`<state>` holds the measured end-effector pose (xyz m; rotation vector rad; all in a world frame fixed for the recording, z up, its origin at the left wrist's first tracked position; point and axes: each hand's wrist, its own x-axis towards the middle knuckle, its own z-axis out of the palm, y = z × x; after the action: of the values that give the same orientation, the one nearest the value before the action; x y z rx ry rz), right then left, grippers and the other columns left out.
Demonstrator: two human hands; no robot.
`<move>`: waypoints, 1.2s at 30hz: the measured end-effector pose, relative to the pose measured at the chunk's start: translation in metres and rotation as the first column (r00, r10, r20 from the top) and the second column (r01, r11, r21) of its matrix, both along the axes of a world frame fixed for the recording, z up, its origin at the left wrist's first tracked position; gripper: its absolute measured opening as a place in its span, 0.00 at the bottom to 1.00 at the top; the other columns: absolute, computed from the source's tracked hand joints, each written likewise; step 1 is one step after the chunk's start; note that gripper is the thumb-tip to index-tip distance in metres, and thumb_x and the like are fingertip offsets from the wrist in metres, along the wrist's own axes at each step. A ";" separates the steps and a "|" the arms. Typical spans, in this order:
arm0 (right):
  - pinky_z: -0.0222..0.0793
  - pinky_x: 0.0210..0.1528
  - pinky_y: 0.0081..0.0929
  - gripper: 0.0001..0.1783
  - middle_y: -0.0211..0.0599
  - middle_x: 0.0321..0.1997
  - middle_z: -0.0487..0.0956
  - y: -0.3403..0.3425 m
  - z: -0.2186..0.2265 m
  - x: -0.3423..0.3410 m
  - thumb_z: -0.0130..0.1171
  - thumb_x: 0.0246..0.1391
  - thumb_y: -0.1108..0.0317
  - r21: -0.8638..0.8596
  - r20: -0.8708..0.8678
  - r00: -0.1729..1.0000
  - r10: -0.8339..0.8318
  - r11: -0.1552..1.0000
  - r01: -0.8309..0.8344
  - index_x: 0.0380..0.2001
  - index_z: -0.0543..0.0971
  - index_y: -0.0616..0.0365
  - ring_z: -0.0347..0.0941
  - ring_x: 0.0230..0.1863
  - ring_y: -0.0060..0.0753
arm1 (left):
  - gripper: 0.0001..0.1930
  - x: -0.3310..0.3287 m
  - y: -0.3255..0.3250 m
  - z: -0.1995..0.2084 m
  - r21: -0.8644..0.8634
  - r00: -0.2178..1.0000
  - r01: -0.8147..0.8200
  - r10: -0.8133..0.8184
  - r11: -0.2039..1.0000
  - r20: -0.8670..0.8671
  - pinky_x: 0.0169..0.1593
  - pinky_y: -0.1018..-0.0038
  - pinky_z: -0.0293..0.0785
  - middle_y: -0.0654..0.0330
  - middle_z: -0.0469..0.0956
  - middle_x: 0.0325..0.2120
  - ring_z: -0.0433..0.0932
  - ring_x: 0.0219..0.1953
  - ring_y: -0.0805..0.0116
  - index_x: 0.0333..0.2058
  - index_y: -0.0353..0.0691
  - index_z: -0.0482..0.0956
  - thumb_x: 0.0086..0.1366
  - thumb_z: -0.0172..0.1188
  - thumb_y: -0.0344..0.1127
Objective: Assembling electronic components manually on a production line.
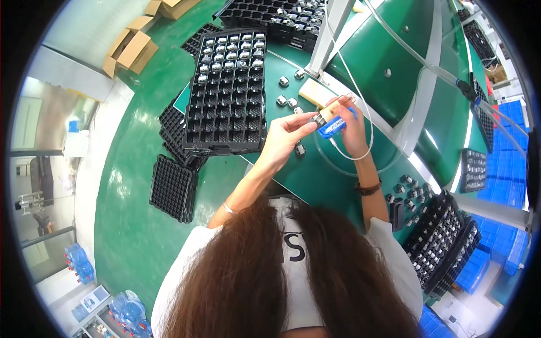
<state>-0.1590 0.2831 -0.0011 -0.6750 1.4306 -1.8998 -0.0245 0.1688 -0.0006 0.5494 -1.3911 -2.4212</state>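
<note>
My left hand [280, 137] is closed in a pinch on a small metal part [319, 120], which meets the front of a blue hand-held device [331, 127]. My right hand [354, 130] is wrapped round that device; its exact kind is unclear. A thin white cord [360, 158] loops down from it. Just beyond my hands lies a pale yellow block [311, 92]. Several small silver-and-black parts [282, 101] are scattered on the green table to the left of the block. One more part [300, 150] lies below my left hand.
To the left stands a black compartment tray [226, 101], its far rows filled with parts. More stacked trays [172, 188] are at the left. A loaded tray [434, 243] and loose parts sit at right. A metal post [332, 39] and a green conveyor belt [451, 107] lie beyond.
</note>
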 end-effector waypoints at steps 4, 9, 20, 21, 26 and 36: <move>0.66 0.41 0.18 0.14 0.34 0.36 0.72 0.002 0.000 -0.005 0.43 0.56 0.64 0.014 0.069 0.998 0.010 1.000 -0.011 0.36 0.71 0.64 0.70 0.38 0.21 | 0.17 0.001 0.001 0.009 0.029 0.998 0.067 -0.066 0.997 -0.017 0.49 0.79 0.68 0.56 0.78 0.39 0.74 0.40 0.75 0.46 0.30 0.75 0.58 0.61 0.29; 0.65 0.42 0.18 0.13 0.35 0.36 0.73 0.006 0.004 -0.004 0.43 0.55 0.66 0.015 0.031 0.999 -0.026 1.000 0.026 0.35 0.71 0.65 0.70 0.38 0.21 | 0.16 0.002 0.000 0.013 -0.027 0.997 0.082 -0.082 0.996 -0.004 0.47 0.80 0.69 0.59 0.78 0.37 0.74 0.39 0.77 0.45 0.32 0.75 0.57 0.61 0.29; 0.66 0.41 0.18 0.12 0.34 0.36 0.73 0.008 0.018 0.010 0.45 0.54 0.68 0.019 -0.088 0.996 -0.022 1.000 0.024 0.36 0.72 0.65 0.70 0.36 0.21 | 0.20 0.007 0.001 0.018 -0.114 0.993 0.101 -0.094 0.988 0.068 0.48 0.80 0.69 0.56 0.78 0.39 0.75 0.40 0.75 0.49 0.33 0.73 0.55 0.62 0.26; 0.66 0.41 0.18 0.11 0.34 0.36 0.73 0.008 0.021 0.013 0.46 0.54 0.69 0.025 -0.122 0.992 -0.017 0.999 0.020 0.36 0.72 0.65 0.70 0.37 0.21 | 0.22 0.007 0.002 0.019 -0.074 0.996 0.079 -0.075 0.994 0.053 0.49 0.79 0.69 0.55 0.78 0.40 0.75 0.41 0.75 0.50 0.33 0.72 0.55 0.62 0.26; 0.65 0.40 0.17 0.12 0.34 0.35 0.73 0.008 0.017 0.021 0.47 0.53 0.69 -0.001 -0.163 0.986 -0.038 0.999 0.038 0.37 0.72 0.66 0.69 0.36 0.20 | 0.27 0.008 0.005 0.016 -0.004 0.999 0.048 -0.048 0.999 0.013 0.50 0.77 0.69 0.52 0.77 0.42 0.75 0.42 0.73 0.53 0.33 0.68 0.53 0.63 0.26; 0.69 0.32 0.22 0.16 0.37 0.27 0.77 -0.024 -0.015 -0.029 0.57 0.52 0.64 0.135 -0.593 0.766 -0.249 0.907 0.400 0.37 0.72 0.68 0.73 0.28 0.23 | 0.25 0.021 -0.033 0.014 -0.211 0.991 -0.129 0.131 0.969 -0.004 0.51 0.74 0.71 0.51 0.71 0.49 0.74 0.46 0.67 0.55 0.33 0.63 0.60 0.56 0.30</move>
<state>-0.1884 0.2589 -0.0156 -0.9638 2.2617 -1.7870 -0.0030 0.1360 0.0130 0.5801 -1.5409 -2.1392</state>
